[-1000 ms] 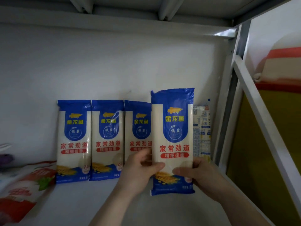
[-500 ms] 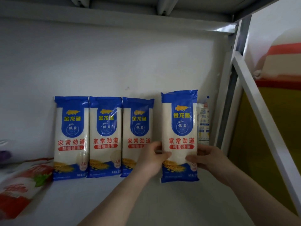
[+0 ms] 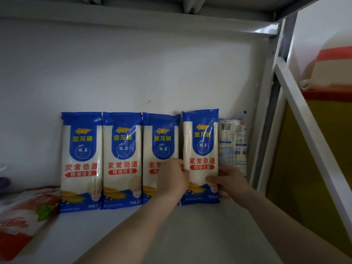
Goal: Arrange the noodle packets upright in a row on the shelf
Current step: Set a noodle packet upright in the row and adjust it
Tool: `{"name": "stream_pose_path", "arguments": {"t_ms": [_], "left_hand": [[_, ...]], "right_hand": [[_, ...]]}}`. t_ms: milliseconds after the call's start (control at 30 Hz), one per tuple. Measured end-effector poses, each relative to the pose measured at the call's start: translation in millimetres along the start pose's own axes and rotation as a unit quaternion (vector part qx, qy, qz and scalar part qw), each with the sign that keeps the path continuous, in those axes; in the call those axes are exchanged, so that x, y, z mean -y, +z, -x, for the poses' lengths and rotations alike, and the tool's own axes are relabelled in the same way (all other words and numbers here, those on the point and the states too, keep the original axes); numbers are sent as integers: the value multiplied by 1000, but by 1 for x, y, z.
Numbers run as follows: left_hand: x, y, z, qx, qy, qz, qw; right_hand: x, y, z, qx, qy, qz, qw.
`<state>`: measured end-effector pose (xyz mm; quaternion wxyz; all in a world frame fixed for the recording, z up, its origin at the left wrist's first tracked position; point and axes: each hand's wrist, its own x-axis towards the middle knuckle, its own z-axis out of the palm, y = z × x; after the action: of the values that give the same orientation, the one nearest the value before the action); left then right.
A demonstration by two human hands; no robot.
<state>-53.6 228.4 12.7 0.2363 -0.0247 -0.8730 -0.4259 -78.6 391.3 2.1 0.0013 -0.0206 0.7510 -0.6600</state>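
Noodle packets in blue-and-white plastic stand upright in a row on the white shelf (image 3: 190, 235), leaning against the white back wall (image 3: 133, 73). The fourth blue-and-white noodle packet (image 3: 201, 149) is held from both sides: the left hand (image 3: 174, 181) grips its left edge with curled fingers, and the right hand (image 3: 229, 181) pinches its lower right edge, thumb on the front. Three matching packets (image 3: 122, 161) stand touching side by side to its left. A fifth packet (image 3: 233, 143) with its printed back showing stands just beside it on the right. A red-and-white bag (image 3: 22, 216) lies flat at the left.
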Motion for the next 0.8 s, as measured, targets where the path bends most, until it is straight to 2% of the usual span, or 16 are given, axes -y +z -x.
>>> {"name": "stream_pose_path", "arguments": {"t_ms": [167, 267, 367, 467, 567, 667, 700, 800], "left_hand": [[2, 0, -2, -25, 8, -5, 1000], [2, 2, -3, -37, -4, -45, 998], [-1, 2, 0, -40, -3, -90, 995], [0, -3, 7, -21, -7, -90, 996], [7, -5, 17, 34, -15, -70, 997], [12, -8, 28, 52, 0, -31, 998], [11, -11, 32, 41, 8, -6, 999], [11, -24, 43, -22, -10, 92, 995]], "right_hand": [[0, 5, -2, -9, -2, 10, 1000], [2, 7, -2, -11, 1, 25, 1000], [11, 6, -1, -23, 5, 141, 990], [18, 7, 4, -29, -1, 306, 952], [17, 13, 13, -37, -4, 401, 915], [16, 18, 27, -66, -44, 511, 856], [16, 20, 31, -88, -67, 493, 863], [18, 36, 45, -112, -105, 344, 926]]}}
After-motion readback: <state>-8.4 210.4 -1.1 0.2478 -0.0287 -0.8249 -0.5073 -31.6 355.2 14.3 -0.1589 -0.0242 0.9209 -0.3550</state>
